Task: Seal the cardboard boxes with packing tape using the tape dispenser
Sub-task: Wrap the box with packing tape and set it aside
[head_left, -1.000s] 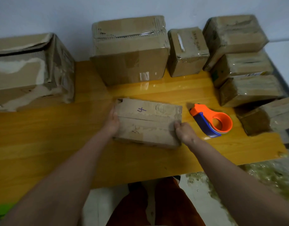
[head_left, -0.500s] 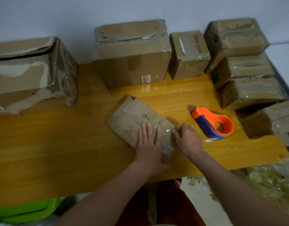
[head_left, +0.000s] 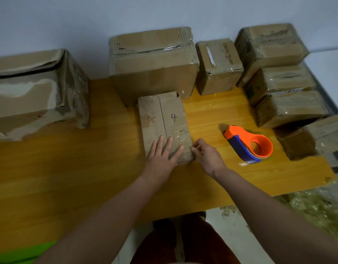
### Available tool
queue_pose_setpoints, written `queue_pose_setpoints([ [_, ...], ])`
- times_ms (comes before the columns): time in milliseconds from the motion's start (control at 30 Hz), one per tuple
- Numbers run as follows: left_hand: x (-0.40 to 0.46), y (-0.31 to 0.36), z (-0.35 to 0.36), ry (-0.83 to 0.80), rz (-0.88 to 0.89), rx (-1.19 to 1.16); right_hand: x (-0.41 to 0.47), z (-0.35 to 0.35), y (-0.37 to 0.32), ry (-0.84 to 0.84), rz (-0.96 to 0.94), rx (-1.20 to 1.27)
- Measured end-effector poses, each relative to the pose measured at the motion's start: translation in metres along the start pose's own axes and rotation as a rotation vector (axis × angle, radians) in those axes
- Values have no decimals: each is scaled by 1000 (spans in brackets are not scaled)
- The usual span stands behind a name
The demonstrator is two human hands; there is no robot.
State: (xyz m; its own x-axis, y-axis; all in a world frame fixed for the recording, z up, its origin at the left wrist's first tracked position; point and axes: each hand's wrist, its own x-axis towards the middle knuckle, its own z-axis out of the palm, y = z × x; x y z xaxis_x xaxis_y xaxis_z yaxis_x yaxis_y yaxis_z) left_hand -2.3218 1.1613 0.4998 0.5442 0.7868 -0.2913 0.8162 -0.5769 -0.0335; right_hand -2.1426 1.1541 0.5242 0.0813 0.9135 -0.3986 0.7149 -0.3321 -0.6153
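We work with both forearms bare, no sleeves, no rings or watch on left hand (head_left: 161, 161) or right hand (head_left: 207, 159); rust-red trousers (head_left: 195, 242) below.

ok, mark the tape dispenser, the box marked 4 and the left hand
tape dispenser (head_left: 240, 147): head view, blue body.
box marked 4 (head_left: 162, 115): head view, top face by the seam.
left hand (head_left: 161, 159): head view, back of the hand.

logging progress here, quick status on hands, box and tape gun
Left hand flat on the marked box; right hand fingering its near right corner. Tape dispenser untouched, right of the box. Nothing in the way.
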Motion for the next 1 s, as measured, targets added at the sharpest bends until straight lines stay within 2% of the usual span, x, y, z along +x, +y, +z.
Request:
queue_pose_setpoints([
  [67, 6, -6, 0, 16, -37, 7, 4, -6, 6, 56, -23, -51],
  [133, 12, -8, -2, 36, -65, -24, 7, -19, 21, 188, -5, -149],
  [267, 15, 3, -6, 124, -211, -342, 12, -53, 63, 378, 171, -387],
  [333, 16, 4, -8, 130, -244, -429, 12, -65, 78, 403, 305, -482],
  [433, 17, 6, -12, 111, -275, -465, 11, -72, 99, 263, 428, -521],
  [500, 18, 11, -17, 90, -309, -481, 12, -75, 110, 134, 409, -489],
  [567, 18, 19, -25, 37, -350, -511, 11, -79, 116, 94, 370, -403],
  [633, 18, 30, -36, 16, -394, -600, 9, -83, 119, 102, 276, -299],
  [700, 19, 45, -50, 112, -420, -721, 6, -88, 118, 70, 124, -157],
  [800, 23, 61, -75, 205, -454, -935, -4, -98, 107, -96, -79, 121],
  [900, 29, 61, -102, 110, -475, -1156, -14, -106, 94, -297, -185, 292],
  [1000, 27, 56, -122, -7, -350, -1231, -21, -113, 86, -414, -224, 322],
])
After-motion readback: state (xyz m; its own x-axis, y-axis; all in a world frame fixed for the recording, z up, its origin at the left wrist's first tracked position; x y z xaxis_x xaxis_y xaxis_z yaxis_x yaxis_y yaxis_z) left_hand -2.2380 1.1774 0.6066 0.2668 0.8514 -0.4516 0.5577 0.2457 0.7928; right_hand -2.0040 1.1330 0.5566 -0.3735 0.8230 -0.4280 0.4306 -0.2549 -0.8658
